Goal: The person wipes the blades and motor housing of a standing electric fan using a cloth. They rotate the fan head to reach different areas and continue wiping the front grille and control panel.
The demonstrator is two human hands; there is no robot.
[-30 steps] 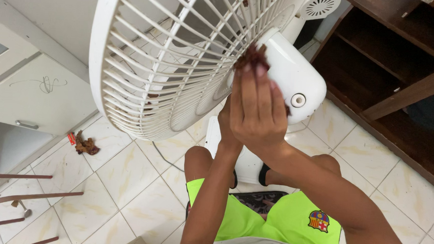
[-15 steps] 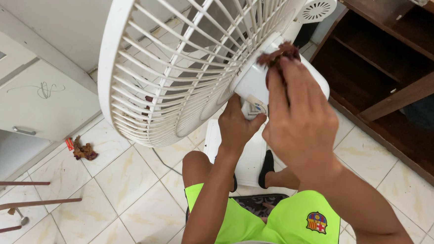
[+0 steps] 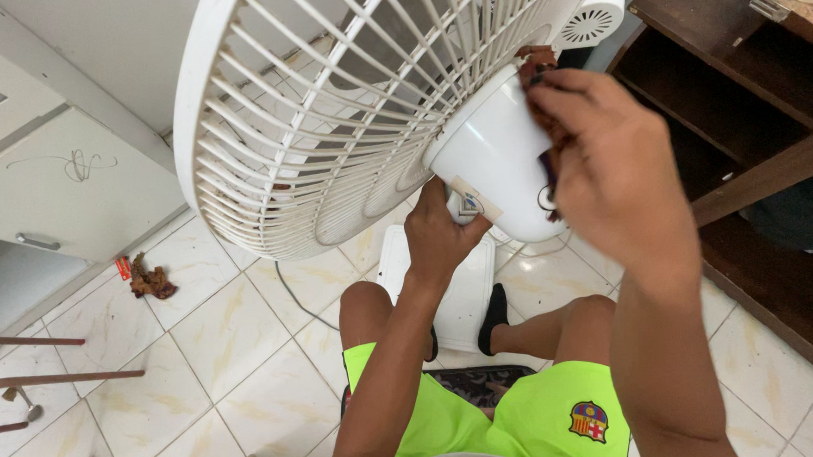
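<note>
Right hand farther right; rag mostly hidden

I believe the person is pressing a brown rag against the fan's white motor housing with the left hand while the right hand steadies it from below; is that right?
Not quite: the hands are swapped. In the head view the right hand presses the brown rag against the motor housing, while the left hand steadies it from below.

I sit in a room at home: cream tiled floor, white cupboard, dark wooden shelving, a pedestal fan and chair legs around me.
</note>
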